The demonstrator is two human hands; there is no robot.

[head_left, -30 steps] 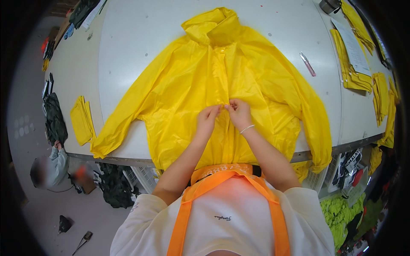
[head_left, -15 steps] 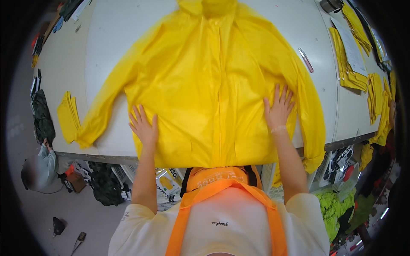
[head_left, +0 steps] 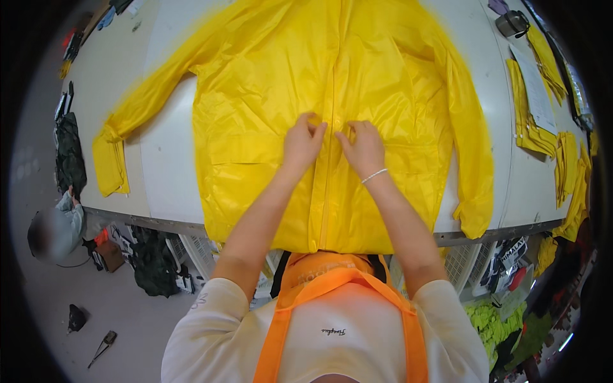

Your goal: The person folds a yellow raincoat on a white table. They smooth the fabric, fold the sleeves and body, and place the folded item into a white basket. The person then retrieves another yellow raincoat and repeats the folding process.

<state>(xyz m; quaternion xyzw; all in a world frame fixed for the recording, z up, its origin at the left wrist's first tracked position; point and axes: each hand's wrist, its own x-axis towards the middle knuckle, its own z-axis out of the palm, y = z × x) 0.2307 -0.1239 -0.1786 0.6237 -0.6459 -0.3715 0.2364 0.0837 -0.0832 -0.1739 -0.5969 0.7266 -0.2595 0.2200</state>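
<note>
A yellow raincoat (head_left: 255, 102) lies spread front up on the white table, its collar beyond the upper edge of the picture. Its front placket (head_left: 330, 179) runs down the middle, with a pocket flap (head_left: 239, 150) to the left. My left hand (head_left: 302, 144) is just left of the placket, fingers bent and thumb apart from them. Opposite it, my right hand (head_left: 364, 148), with a braided bracelet at the wrist, has its fingers curled and its thumb toward the placket. Both hands are close over the coat; no fabric shows between the fingers.
Folded yellow pieces (head_left: 110, 169) lie by the left cuff. At right are yellow stacks (head_left: 527, 121) under a paper sheet (head_left: 533, 89), and a metal cup (head_left: 513, 24). Another person (head_left: 57, 230) is at the far left. White crates (head_left: 458, 265) stand below the table edge.
The raincoat has slid toward me, and its left cuff now overlaps the folded pieces. My hands have come in from the coat's sides to the placket, their flat fingers now bent.
</note>
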